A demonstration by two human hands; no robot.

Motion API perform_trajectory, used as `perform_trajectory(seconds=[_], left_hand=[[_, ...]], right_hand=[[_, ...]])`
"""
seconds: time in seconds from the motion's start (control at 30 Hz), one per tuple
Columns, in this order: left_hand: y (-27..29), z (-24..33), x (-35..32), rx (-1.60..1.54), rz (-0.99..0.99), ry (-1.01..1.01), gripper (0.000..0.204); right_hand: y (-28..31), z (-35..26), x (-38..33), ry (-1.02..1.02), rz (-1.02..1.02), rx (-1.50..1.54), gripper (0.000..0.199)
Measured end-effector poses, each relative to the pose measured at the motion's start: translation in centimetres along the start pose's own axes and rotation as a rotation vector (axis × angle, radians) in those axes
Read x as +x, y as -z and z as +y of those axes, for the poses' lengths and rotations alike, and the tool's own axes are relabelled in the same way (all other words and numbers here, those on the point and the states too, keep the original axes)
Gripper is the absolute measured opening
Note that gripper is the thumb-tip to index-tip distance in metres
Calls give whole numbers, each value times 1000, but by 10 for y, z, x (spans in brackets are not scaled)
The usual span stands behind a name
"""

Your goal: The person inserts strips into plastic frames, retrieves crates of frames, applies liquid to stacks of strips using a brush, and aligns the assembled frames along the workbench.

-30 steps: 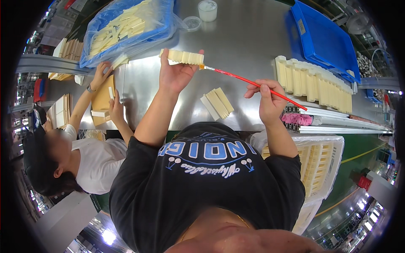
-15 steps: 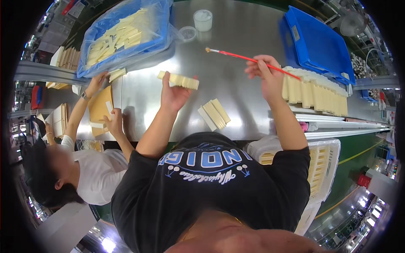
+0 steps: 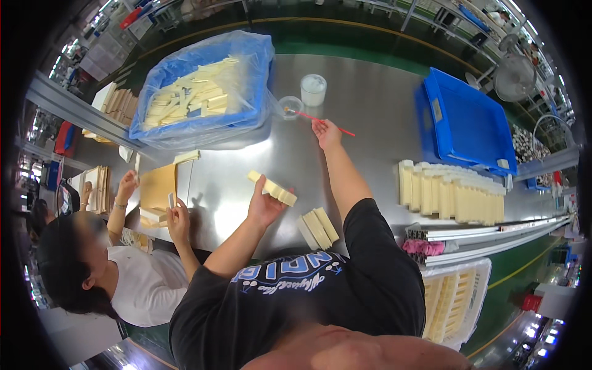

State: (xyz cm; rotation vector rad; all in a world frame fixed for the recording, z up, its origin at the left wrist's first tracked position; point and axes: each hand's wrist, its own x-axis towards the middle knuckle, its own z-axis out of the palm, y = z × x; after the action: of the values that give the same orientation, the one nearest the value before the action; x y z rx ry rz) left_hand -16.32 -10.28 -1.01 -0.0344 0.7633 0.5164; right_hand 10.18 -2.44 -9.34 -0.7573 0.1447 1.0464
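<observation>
My left hand (image 3: 267,206) is closed round a short row of cream-coloured strips (image 3: 272,188), held above the metal table. In my right hand (image 3: 326,132) is a thin red paintbrush (image 3: 338,128), its bristle end down in a small clear shallow dish (image 3: 290,106). Just behind the dish stands a clear cup (image 3: 313,90) with white contents. A few more cream strips (image 3: 319,228) lie side by side on the table close to my body, right of my left hand.
A blue bin (image 3: 262,61) lined with clear plastic holds many loose cream strips at the far left. An empty blue tray (image 3: 475,123) lies at the right, behind a long row of cream strips (image 3: 453,194). On my left, a co-worker (image 3: 145,287) handles pale pieces beside brown card (image 3: 158,188).
My right hand has swung left and forward from the right side, bringing the brush tip into the dish. My left hand still holds the strips. The view has tilted up.
</observation>
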Motion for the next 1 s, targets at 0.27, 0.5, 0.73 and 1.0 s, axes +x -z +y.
perform_trajectory(seconds=[0.27, 0.5, 0.73, 1.0], left_hand=[[2, 0, 5, 60, 42, -52, 71], [-2, -9, 18, 73, 53, -7, 70], [-22, -23, 15, 368, -45, -144, 44], [-57, -50, 11, 612, -200, -174, 35]], right_hand=[[1, 5, 19, -121, 70, -76, 15], [14, -14, -32, -210, 49, -293, 16], [2, -48, -149, -237, -356, -930, 25], [5, -62, -223, -352, -670, -940, 65]])
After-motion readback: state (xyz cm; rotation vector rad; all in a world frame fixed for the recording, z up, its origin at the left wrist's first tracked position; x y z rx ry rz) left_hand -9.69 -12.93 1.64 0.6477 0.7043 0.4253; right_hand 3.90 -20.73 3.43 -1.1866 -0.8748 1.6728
